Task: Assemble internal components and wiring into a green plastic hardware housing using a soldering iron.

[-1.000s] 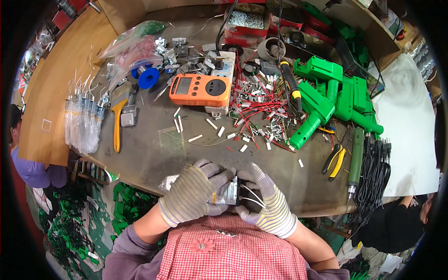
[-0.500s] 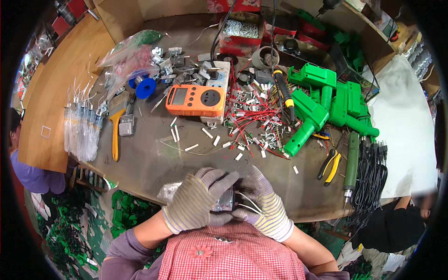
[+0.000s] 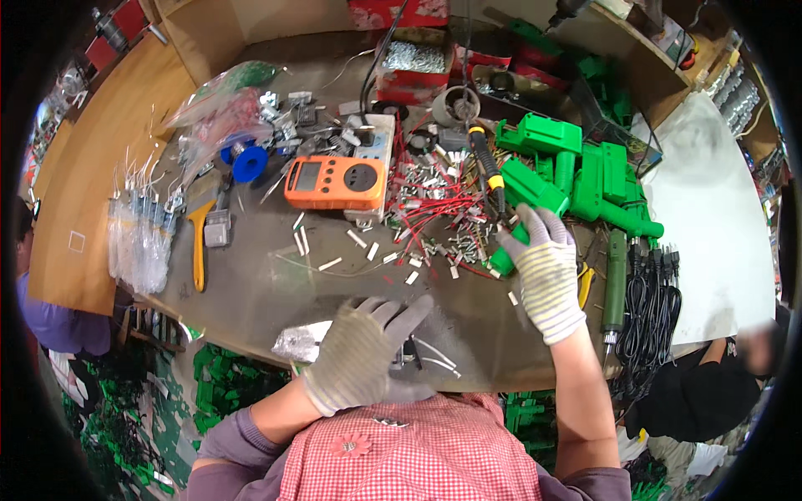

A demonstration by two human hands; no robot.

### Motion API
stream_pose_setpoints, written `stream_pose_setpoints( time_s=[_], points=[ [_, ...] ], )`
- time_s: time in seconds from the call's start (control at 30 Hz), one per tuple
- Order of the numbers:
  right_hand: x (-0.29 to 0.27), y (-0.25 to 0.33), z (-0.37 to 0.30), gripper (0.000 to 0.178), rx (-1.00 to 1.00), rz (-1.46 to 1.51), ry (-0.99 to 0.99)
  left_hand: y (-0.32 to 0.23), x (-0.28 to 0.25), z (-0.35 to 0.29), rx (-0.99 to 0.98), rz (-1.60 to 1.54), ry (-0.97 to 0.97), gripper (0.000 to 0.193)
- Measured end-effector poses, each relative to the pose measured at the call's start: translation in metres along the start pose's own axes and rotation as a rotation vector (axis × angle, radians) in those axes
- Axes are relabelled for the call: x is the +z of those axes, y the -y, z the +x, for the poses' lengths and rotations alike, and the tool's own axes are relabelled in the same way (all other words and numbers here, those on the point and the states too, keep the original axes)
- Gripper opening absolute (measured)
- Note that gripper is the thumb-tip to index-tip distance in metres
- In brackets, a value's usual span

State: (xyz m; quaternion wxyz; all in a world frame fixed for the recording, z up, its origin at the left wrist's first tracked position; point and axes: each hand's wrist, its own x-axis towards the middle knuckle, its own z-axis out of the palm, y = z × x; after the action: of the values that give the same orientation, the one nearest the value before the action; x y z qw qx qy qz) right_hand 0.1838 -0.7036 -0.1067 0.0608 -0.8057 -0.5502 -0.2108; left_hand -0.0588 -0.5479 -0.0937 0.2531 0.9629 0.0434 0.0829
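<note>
My left hand (image 3: 355, 359), in a striped knit glove, is over a small wired part at the near edge of the table. The part's dark end and two white wires (image 3: 439, 357) show between thumb and fingers; the palm hides the rest. Clear wrap (image 3: 296, 342) sticks out on the hand's other side. My right hand (image 3: 547, 275), gloved alike, reaches over the table with its fingers apart at the handle of a green plastic tool housing (image 3: 535, 185). Whether the fingertips touch that handle is hard to tell. Small screws and red-wired pieces (image 3: 455, 217) are scattered just left of it.
An orange multimeter (image 3: 337, 182) leans mid-table. On the left are a yellow-handled brush (image 3: 198, 250), a blue spool (image 3: 249, 164) and wrapped wired parts (image 3: 138, 242). To the right lie yellow pliers (image 3: 586, 285), a green electric screwdriver (image 3: 614, 284) and black cords (image 3: 652, 326).
My right hand has left the wired part and moved forward and right to the green housing. My left hand has stayed over the part, which now shows its white wires more plainly.
</note>
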Motion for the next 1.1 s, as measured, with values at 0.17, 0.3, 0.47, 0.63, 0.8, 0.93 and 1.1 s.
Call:
stream_pose_setpoints(
  time_s=[0.17, 0.3, 0.47, 0.63, 0.8, 0.93, 1.1],
  points=[
    [0.022, -0.007, 0.002, 0.026, -0.028, -0.023, -0.041, -0.004, 0.013, 0.004, -0.042, 0.054, -0.042, 0.096],
    [0.026, -0.010, -0.002, 0.024, -0.026, 0.047, -0.114, 0.002, 0.002, 0.000, -0.020, 0.000, 0.059, 0.092],
    [0.018, -0.013, -0.003, 0.028, -0.046, 0.022, -0.131, 0.007, 0.006, -0.001, 0.024, -0.041, 0.110, 0.092],
    [-0.043, -0.015, 0.001, 0.042, 0.066, 0.361, -0.448, 0.002, -0.009, -0.001, -0.001, -0.137, -0.020, 0.092],
    [-0.109, 0.012, -0.018, 0.064, 0.472, 1.605, -0.341, -0.024, -0.050, 0.026, 0.347, 0.086, -0.463, 0.089],
    [-0.108, 0.054, -0.020, 0.086, 0.696, 2.045, -0.026, -0.042, -0.043, 0.036, 0.346, -0.094, -0.017, 0.078],
    [-0.085, 0.082, -0.036, 0.092, 0.164, 1.443, -0.193, -0.024, -0.037, 0.016, 0.147, -0.277, -0.140, 0.077]
  ],
)
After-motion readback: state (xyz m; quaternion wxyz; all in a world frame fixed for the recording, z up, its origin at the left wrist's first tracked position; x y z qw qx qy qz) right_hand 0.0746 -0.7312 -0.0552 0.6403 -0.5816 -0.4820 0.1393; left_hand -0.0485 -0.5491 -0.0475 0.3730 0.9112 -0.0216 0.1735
